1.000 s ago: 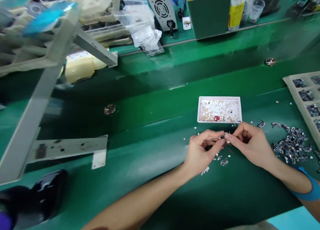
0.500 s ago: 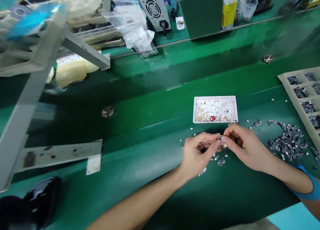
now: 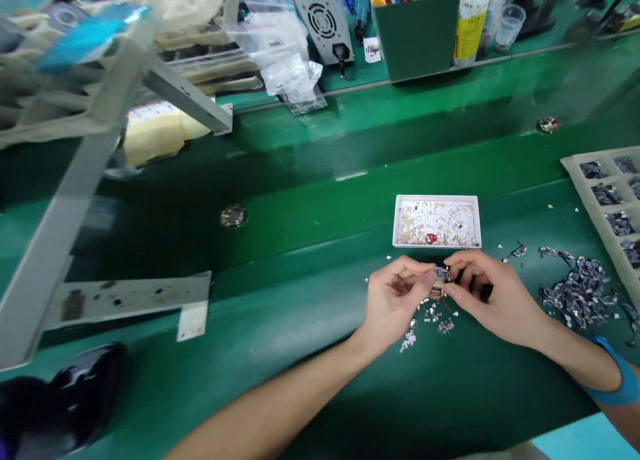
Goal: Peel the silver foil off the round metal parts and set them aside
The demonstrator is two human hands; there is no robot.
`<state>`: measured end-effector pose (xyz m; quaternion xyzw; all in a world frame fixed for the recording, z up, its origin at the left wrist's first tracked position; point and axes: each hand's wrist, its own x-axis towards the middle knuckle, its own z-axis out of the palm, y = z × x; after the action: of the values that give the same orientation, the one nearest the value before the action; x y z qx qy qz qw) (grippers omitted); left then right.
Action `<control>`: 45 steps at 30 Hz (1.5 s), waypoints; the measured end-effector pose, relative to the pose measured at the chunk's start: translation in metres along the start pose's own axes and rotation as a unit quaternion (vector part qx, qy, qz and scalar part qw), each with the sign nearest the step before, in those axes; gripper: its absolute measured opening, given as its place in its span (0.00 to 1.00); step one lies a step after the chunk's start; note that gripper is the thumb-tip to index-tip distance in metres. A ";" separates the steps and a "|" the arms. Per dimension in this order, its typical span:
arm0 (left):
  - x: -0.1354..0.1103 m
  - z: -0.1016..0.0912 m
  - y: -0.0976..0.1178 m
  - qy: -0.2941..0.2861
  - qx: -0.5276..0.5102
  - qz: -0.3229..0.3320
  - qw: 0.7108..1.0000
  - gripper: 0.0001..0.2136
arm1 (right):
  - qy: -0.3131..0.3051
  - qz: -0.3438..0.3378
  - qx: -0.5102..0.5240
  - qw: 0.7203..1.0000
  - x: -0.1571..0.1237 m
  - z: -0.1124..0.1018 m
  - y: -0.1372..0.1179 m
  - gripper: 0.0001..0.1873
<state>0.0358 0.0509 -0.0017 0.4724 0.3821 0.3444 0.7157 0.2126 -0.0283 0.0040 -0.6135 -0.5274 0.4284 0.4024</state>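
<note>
Between my two hands is a small round gold-rimmed part (image 3: 440, 281), with a pale piece and a thin dark wire visible at its lower side. My left hand (image 3: 397, 299) pinches its left edge between thumb and fingers. On the right edge, the thumb and forefinger of my right hand (image 3: 493, 292) are closed. Below the part, small silvery pieces (image 3: 445, 325) and white bits (image 3: 409, 338) lie on the green mat. Just beyond my fingers stands a white box (image 3: 479, 223) holding many tiny white and tan pieces and one red piece.
A heap of small metallic parts (image 3: 580, 290) lies right of my right hand, beside a compartment tray (image 3: 575, 173). Two round gold-edged parts (image 3: 233, 216) sit farther along the conveyor-like strip. A grey metal frame (image 3: 75, 200) stands left; a green bin (image 3: 417, 37) is at the back.
The round part now shows more of its face and rim between my fingertips; before, the fingers covered most of it. The whole view has shifted slightly.
</note>
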 end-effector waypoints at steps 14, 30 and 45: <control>-0.004 0.001 -0.004 -0.070 0.042 -0.010 0.997 0.09 | 0.020 0.022 0.113 0.993 0.004 -0.004 0.001 0.11; -0.031 -0.010 0.016 -0.170 0.228 0.430 0.857 0.13 | -0.050 -0.229 -0.238 0.942 -0.004 0.019 0.011 0.25; 0.126 -0.139 0.063 0.203 0.538 0.076 0.815 0.14 | -0.124 -0.278 -0.363 0.881 -0.008 0.019 -0.003 0.40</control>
<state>-0.0346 0.2359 -0.0071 0.7286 0.6064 0.2253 0.2251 0.1933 -0.0351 0.0015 -0.4867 -0.8405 0.1497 0.1852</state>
